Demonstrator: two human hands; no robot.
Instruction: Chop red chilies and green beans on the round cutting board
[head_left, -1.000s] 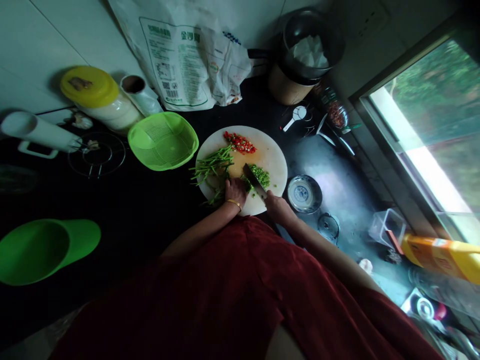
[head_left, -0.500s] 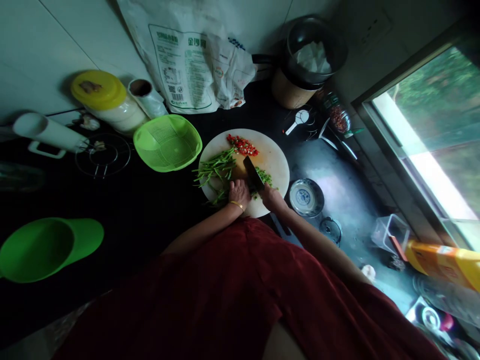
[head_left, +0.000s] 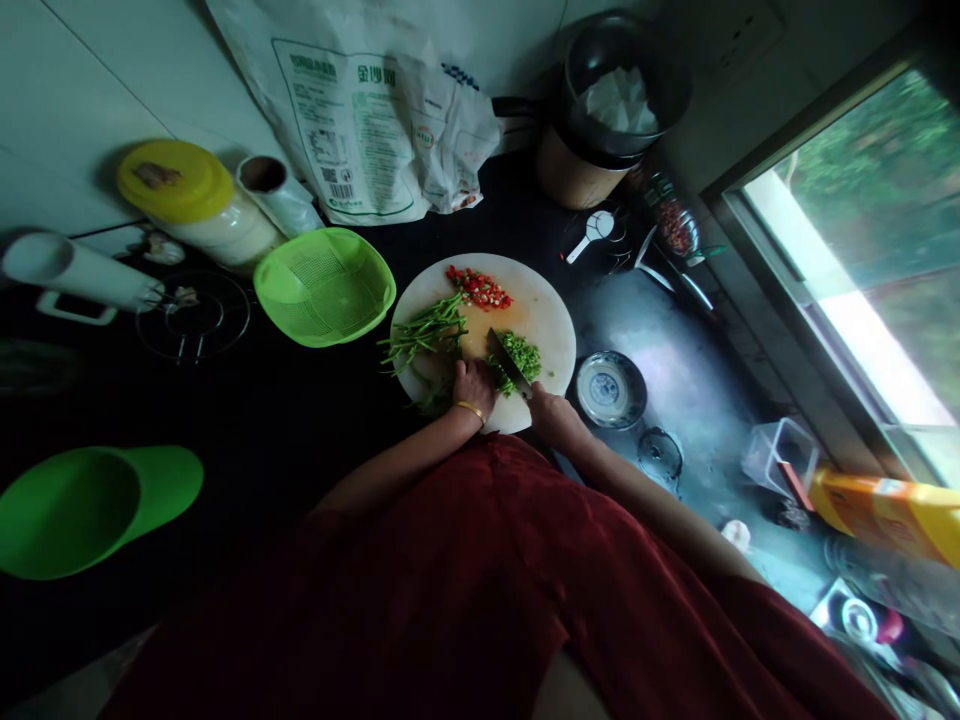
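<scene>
A round white cutting board [head_left: 551, 290] lies on the dark counter in front of me. My right hand [head_left: 553, 415] is closed round the handle of a kitchen knife [head_left: 508, 364], whose dark blade rests over chopped green pieces [head_left: 525, 355]. Just left of the blade, my left hand [head_left: 475, 387], with a gold bangle at the wrist, presses down on the near ends of green stalks with curled fingers. Longer uncut green stalks [head_left: 427, 333] spread across the board's left side. Chopped red chilies [head_left: 480, 288] are heaped at its far edge.
A light green basket [head_left: 326, 290] sits left of the board, a green scoop-shaped container [head_left: 161, 480] nearer me. On the right stand a patterned bowl [head_left: 611, 390] and a small glass dish [head_left: 660, 455]. Behind are a white bag [head_left: 352, 130], a yellow-lidded jar [head_left: 180, 185] and a dark pan [head_left: 577, 90].
The knife blade has tilted and come down toward me, showing more of the chopped greens beside it. My left hand stays on the stalks. The whole view has shifted slightly.
</scene>
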